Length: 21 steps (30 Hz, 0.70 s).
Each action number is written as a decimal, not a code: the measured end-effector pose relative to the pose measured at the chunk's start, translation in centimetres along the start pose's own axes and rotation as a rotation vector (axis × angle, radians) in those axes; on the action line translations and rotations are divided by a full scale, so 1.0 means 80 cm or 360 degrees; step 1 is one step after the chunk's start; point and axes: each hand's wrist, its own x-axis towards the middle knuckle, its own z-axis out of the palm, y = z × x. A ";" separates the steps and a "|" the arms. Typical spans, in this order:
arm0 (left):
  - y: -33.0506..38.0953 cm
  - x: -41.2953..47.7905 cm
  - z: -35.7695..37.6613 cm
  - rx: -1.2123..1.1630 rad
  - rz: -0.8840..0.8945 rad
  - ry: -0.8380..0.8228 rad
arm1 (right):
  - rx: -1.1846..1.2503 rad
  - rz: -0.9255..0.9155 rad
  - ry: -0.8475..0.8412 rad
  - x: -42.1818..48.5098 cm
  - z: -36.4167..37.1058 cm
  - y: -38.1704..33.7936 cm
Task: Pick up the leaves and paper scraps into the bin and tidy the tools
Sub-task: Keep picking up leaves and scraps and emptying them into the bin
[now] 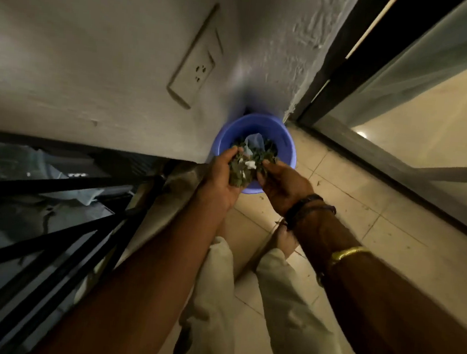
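Head view: both arms reach forward and down over a blue bin [288, 142] that stands on the tiled floor [369, 222], tucked in the corner against the wall. The left grip [220, 173] and right grip [284, 184] are cupped together, palms facing in and fingers curled round one clump of leaves and paper scraps [243, 169]. Both are grasping it, neither has released. The two-handed cup looks chosen so the loose bits don't spill, and the clump sits right over the near rim so it can drop straight in.

The clump is dark green, dry-looking crumpled leaves with a few small white paper bits showing through. It is loose stuff and likely to shed. The bin already holds more leaves and a pale crumpled piece at the bottom. A few small specks lie on the floor near the bin, so I judge the pickup isn't finished.

No tools are in view. A wall socket [192, 67] is up left, a dark railing [51, 245] at left, and a glass door [436, 104] at right.
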 end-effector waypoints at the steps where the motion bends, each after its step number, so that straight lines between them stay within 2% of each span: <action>1: 0.001 0.020 0.001 0.0052 0.0006 0.0006 | -0.0054 -0.0027 0.0017 0.019 0.002 0.000; 6: 0.011 0.074 -0.012 0.0283 -0.0069 -0.0030 | -0.0475 -0.0111 0.0142 0.069 0.006 -0.010; 9: 0.020 0.050 -0.014 0.0343 -0.0039 0.0072 | -0.0444 -0.0150 0.0126 0.054 0.006 -0.014; 12: 0.034 -0.008 -0.006 0.0453 0.0046 0.0048 | -0.0103 -0.0219 0.0128 -0.009 0.017 -0.015; 16: 0.056 -0.120 0.020 0.0801 0.0197 0.0079 | -0.0108 -0.0320 0.0233 -0.139 0.029 -0.029; 21: 0.062 -0.266 0.050 0.1132 0.0330 -0.0142 | 0.0114 -0.0510 0.0175 -0.300 0.035 -0.049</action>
